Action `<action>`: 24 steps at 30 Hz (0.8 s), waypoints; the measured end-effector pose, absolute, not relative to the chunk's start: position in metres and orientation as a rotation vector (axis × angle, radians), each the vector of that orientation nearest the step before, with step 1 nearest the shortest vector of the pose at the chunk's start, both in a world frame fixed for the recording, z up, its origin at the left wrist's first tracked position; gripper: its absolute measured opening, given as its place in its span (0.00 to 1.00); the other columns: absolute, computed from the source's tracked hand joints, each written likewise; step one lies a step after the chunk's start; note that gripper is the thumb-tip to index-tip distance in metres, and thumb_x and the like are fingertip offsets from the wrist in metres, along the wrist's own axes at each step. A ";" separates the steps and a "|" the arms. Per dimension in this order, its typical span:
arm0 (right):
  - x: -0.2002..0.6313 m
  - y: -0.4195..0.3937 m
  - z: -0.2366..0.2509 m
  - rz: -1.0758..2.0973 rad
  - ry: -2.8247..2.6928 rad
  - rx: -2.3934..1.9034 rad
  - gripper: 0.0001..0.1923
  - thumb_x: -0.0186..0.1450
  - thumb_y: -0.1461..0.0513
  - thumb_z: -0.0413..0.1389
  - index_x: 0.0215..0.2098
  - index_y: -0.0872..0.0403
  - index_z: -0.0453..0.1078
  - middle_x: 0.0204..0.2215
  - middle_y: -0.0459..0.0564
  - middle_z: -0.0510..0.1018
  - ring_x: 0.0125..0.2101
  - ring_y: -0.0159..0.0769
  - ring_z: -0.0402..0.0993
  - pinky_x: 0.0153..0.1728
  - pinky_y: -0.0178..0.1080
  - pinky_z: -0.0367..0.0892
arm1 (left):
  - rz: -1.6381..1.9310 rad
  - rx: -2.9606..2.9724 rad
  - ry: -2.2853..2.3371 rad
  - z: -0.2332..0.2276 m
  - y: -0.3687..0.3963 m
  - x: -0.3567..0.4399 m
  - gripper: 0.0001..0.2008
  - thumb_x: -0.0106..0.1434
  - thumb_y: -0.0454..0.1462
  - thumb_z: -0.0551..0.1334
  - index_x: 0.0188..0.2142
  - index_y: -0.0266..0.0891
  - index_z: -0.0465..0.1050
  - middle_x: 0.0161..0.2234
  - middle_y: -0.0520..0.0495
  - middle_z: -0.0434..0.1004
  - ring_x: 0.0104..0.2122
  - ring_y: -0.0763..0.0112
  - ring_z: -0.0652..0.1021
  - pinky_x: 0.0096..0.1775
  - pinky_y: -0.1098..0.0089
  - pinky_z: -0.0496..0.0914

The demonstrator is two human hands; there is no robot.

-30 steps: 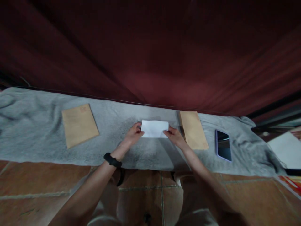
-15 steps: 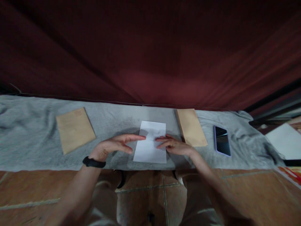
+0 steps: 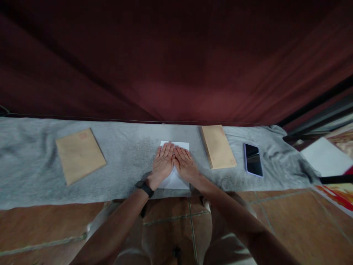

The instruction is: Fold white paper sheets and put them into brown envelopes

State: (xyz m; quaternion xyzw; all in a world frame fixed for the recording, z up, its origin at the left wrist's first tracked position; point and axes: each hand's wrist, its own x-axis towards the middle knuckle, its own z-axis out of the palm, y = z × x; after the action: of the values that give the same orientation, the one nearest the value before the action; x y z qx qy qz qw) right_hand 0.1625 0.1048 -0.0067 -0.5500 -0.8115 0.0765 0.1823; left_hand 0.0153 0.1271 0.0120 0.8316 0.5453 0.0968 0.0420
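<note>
A white sheet of paper [image 3: 176, 182] lies on the grey cloth in front of me, partly covered by both hands. My left hand [image 3: 163, 162], with a black watch [image 3: 145, 187] at the wrist, rests flat on the paper's left part, fingers stretched out. Beside it, my right hand [image 3: 185, 163] lies flat on the right part, its fingers extended too. The thumbs meet near the paper's middle. Neither hand grips anything.
Brown envelopes [image 3: 219, 147] are stacked right of the paper, and another brown envelope [image 3: 79, 156] lies at the left. A phone [image 3: 253, 160] sits farther right. A dark red curtain [image 3: 176, 73] hangs behind the grey cloth [image 3: 124, 147]; white paper [image 3: 327, 156] shows at far right.
Both hands have come together and flattened onto the white paper, reaching towards its far edge. Before, they were apart with fingers loosely bent. The view has shifted slightly.
</note>
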 end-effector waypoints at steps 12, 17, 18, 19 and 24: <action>0.185 0.129 -0.012 0.081 -2.122 -1.790 0.34 0.79 0.51 0.40 0.74 0.66 0.52 0.73 0.64 0.54 0.72 0.52 0.52 0.71 0.56 0.48 | 0.482 2.317 1.936 0.004 0.125 0.016 0.32 0.73 0.40 0.49 0.72 0.25 0.54 0.72 0.29 0.54 0.73 0.52 0.55 0.71 0.49 0.50; 0.185 0.129 -0.009 0.122 -2.112 -1.835 0.34 0.78 0.51 0.40 0.74 0.64 0.51 0.73 0.64 0.55 0.72 0.50 0.52 0.72 0.56 0.46 | 0.545 2.279 1.969 0.005 0.120 0.010 0.33 0.72 0.41 0.51 0.72 0.26 0.55 0.72 0.29 0.55 0.73 0.50 0.56 0.70 0.49 0.51; 0.184 0.129 -0.008 0.123 -2.109 -1.839 0.34 0.78 0.50 0.41 0.74 0.64 0.51 0.73 0.63 0.55 0.72 0.50 0.53 0.72 0.56 0.46 | 0.553 2.275 1.973 0.006 0.119 0.009 0.33 0.72 0.41 0.51 0.71 0.26 0.56 0.72 0.29 0.55 0.73 0.50 0.56 0.70 0.49 0.51; 0.184 0.128 -0.008 0.120 -2.108 -1.843 0.34 0.78 0.51 0.41 0.74 0.63 0.51 0.72 0.63 0.56 0.72 0.50 0.53 0.72 0.55 0.46 | 0.558 2.278 1.971 0.007 0.117 0.008 0.32 0.72 0.41 0.51 0.71 0.26 0.57 0.72 0.28 0.56 0.72 0.49 0.57 0.70 0.49 0.52; 0.185 0.125 0.000 0.110 -2.134 -1.859 0.33 0.78 0.52 0.41 0.73 0.66 0.53 0.72 0.65 0.55 0.72 0.49 0.53 0.71 0.53 0.48 | 0.546 2.311 1.930 0.016 0.105 0.001 0.28 0.72 0.41 0.52 0.67 0.31 0.64 0.69 0.30 0.63 0.68 0.46 0.65 0.66 0.48 0.60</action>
State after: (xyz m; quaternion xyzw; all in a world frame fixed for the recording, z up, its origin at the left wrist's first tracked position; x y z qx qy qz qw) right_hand 0.1853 0.1255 0.0002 -0.6484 -0.7446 0.0383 0.1540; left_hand 0.0014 0.1052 0.0162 0.7545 0.6303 0.1784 0.0408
